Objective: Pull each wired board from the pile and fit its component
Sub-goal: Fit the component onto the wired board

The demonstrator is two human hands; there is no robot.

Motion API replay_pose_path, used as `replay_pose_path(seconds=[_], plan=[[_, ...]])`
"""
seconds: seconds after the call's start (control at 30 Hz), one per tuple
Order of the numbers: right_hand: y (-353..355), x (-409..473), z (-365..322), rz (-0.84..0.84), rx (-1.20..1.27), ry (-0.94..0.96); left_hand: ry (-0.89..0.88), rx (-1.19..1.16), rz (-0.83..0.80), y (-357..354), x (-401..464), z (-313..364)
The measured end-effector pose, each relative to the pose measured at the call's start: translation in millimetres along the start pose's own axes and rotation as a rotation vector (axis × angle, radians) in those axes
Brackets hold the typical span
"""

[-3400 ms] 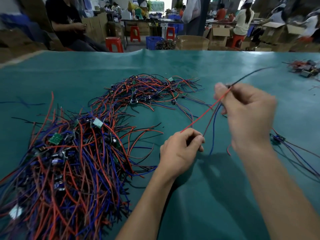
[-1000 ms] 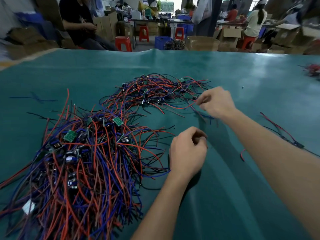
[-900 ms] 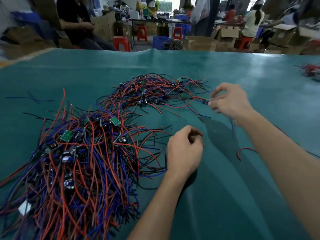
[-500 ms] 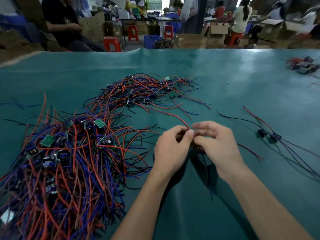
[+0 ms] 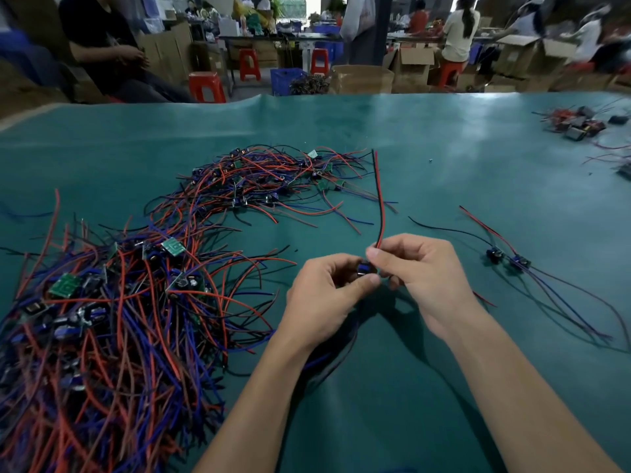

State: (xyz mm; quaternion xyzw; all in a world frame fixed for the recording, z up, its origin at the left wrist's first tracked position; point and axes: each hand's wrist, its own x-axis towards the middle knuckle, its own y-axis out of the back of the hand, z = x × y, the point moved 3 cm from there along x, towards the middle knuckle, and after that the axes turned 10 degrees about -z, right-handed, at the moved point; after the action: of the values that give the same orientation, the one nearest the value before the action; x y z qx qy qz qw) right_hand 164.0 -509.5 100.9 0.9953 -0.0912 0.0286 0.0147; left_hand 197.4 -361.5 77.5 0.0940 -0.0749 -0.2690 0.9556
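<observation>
Red/black leads (image 5: 379, 206) stand up toward 12 o'clock from a tiny wired board (image 5: 364, 269), pinched betw. left hand (image 5: 324, 298) and right hand (image 5: 430, 281) at table centre. Prob. light, leads floppy, solder joints fragile: hold by board edges, not wires. Pile (image 5: 112, 319) sits at 9 o'clock.

I can read no text, labels, brands or numbers anywhere; the boards (image 5: 173, 246) and cartons (image 5: 413, 64) show nothing legible.
</observation>
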Motion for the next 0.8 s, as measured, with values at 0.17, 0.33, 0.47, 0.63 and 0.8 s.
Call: replay_pose_path(seconds=[0.17,0.33,0.47,0.63,0.8], plan=[[4,3,0,0.063,-0.091,0.096,0.015,-0.06,-0.029,1,1,-3],[37,5,-11,0.337,0.021,0.186,0.053,-0.064,-0.071,0,2,-5],[64,0,-13,0.542,0.293,0.202,0.051,0.02,-0.05,0,4,-7],[73,-1,-7,0.728,0.431,0.089,-0.02,-0.034,0.143,3,4,-7],[-6,0,-1,0.083,-0.154,0.105,-0.039,-0.171,0.096,3,3,-3]])
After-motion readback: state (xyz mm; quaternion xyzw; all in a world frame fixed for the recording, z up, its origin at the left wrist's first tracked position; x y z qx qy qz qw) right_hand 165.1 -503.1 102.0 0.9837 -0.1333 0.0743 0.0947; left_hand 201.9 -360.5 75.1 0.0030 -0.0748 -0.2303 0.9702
